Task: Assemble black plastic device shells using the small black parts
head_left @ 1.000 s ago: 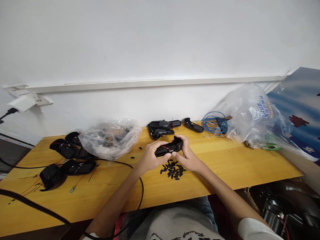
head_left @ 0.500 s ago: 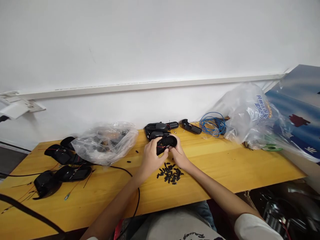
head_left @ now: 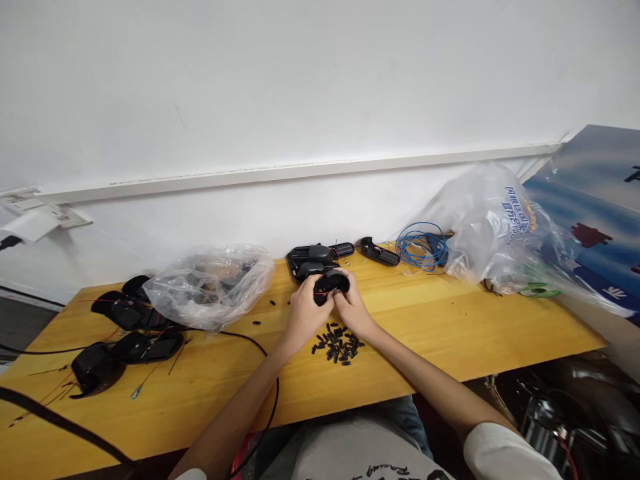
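Between my two hands is a curved black plastic housing (head_left: 327, 283), its hollow side facing up toward me, with a bit of red wire inside. My left hand (head_left: 306, 312) wraps its left side. On the other side my right hand (head_left: 354, 312) grips it, and both thumbs press near its lower edge. Whether a small part is under the thumbs cannot be seen. Just below the hands lies a pile of small black pieces (head_left: 339, 345) on the wooden table (head_left: 425, 327). More black housings (head_left: 320, 255) rest behind, near the wall.
Left of my hands sits a clear plastic bag (head_left: 213, 287) with parts inside. Wired black housings (head_left: 97, 367) and a black cable (head_left: 273, 413) lie further left. At the right are a single housing (head_left: 380, 252), a blue wire coil (head_left: 423, 247), a plastic bag (head_left: 495, 227) and a blue box (head_left: 595, 213).
The housing has tilted slightly in my hands, and the fingers have closed in around its lower edge. My right thumb has shifted onto the rim. The view has moved a little.
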The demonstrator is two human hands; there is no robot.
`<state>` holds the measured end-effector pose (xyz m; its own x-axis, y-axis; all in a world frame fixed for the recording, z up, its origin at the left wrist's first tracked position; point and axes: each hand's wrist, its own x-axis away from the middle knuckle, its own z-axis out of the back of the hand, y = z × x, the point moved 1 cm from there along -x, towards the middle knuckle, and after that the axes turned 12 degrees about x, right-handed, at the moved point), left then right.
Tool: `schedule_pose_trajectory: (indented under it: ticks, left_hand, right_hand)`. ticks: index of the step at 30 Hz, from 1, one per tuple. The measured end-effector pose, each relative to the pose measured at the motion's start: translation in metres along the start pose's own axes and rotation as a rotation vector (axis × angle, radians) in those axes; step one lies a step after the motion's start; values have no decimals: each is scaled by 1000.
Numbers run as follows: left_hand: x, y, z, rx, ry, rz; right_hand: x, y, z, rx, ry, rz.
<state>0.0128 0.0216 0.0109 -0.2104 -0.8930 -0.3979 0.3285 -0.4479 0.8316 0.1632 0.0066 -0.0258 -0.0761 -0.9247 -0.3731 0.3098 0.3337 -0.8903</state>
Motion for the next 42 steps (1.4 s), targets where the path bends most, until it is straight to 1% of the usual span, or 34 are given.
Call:
schedule_pose_trajectory:
  ticks: [4, 7, 9, 13, 15, 18, 20, 22, 25, 28, 31, 33, 37, 39, 42]
  left_hand:
    - [0, -5, -6, 5, 31, -36]
    - [2, -4, -5, -49, 51, -104]
    - [4, -1, 1, -137, 45, -199]
    - [9, 5, 13, -304, 5, -426]
    - [11, 6, 17, -358, 4, -480]
    - [12, 7, 23, -405, -30, -503]
    - [9, 8, 28, -404, -76, -527]
    - [6, 11, 36, -373, -137, -574]
    - [0, 16, 49, -304, -235, -641]
    - [-2, 22, 59, -254, -305, -624]
    - [1, 29, 61, -195, -330, -553]
    - [3, 33, 61, -156, -329, -508]
    - [8, 39, 57, -37, -346, -421]
    - [9, 38, 54, 63, -340, -372]
    - [8, 30, 47, 201, -313, -285]
  right_hand:
    - [-2, -1, -4, -6, 70, -24]
    - [-4, -6, 0, -5, 70, -34]
    - [-5, -11, 6, -27, 37, -50]
    - [0, -17, 17, -119, -84, -77]
    - [4, -17, 19, -161, -119, -59]
    - [10, -16, 21, -186, -151, -12]
    - [12, -15, 24, -131, -164, 40]
    - [13, -16, 30, -15, -179, 139]
    - [12, -20, 39, 173, -230, 337]
    - [9, -26, 42, 288, -266, 496]
    - [7, -31, 41, 281, -256, 568]
    - [8, -34, 41, 258, -241, 565]
    - [12, -40, 42, 254, -241, 500]
    - [14, -41, 43, 236, -233, 468]
    - [14, -36, 41, 203, -228, 419]
